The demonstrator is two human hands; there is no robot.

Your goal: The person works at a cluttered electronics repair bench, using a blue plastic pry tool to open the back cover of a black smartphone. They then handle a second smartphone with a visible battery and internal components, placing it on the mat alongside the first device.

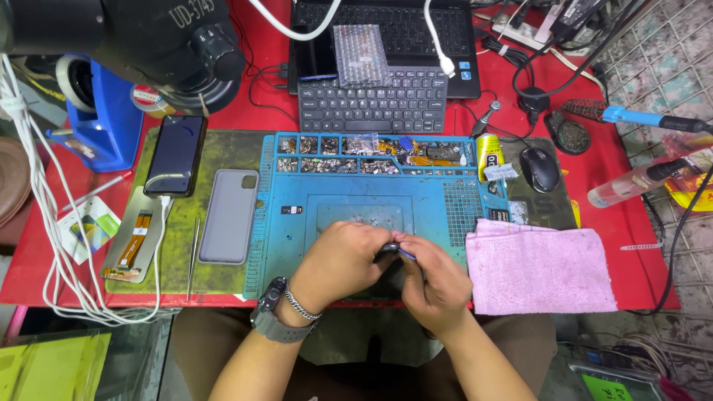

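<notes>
My left hand, with a watch and a chain bracelet on the wrist, and my right hand meet over the near edge of the blue repair mat. Both hold a small dark phone-like device between them, mostly hidden by my fingers. A thin blue tool tip shows at my right fingers against the device.
A grey phone case, tweezers, a flex-cable part and a charging black phone lie on the green mat at left. A pink cloth, mouse, glue tube and keyboard sit right and behind. A microscope head hangs upper left.
</notes>
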